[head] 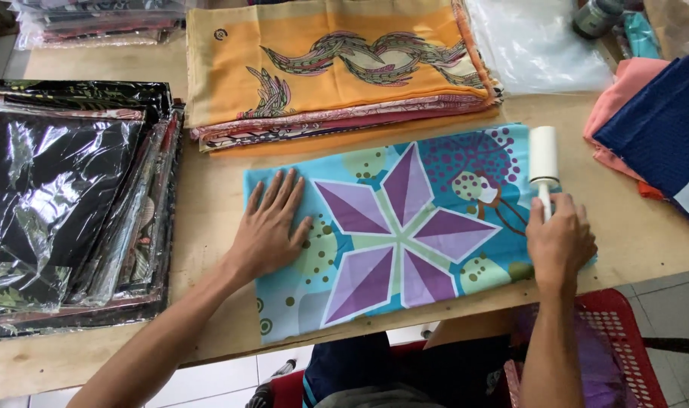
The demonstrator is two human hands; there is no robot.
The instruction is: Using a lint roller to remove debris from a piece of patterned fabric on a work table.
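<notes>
Folded turquoise cloth with its purple star lies at the worktop's front edge — my left hand pins it flat, fingers spread, my right hand fisted around the lint roller at the cloth's right end, mid-cleaning.

the left hand is laid flat, fingers spread; the right hand is closed in a fist, both forearms extended forward.

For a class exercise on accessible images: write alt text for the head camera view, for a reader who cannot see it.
A person's left hand presses flat on a turquoise folded cloth with a purple star pattern, while the right hand holds a white lint roller at its right end. Stacked orange fabrics and plastic-wrapped packages surround it on the wooden table.
</notes>
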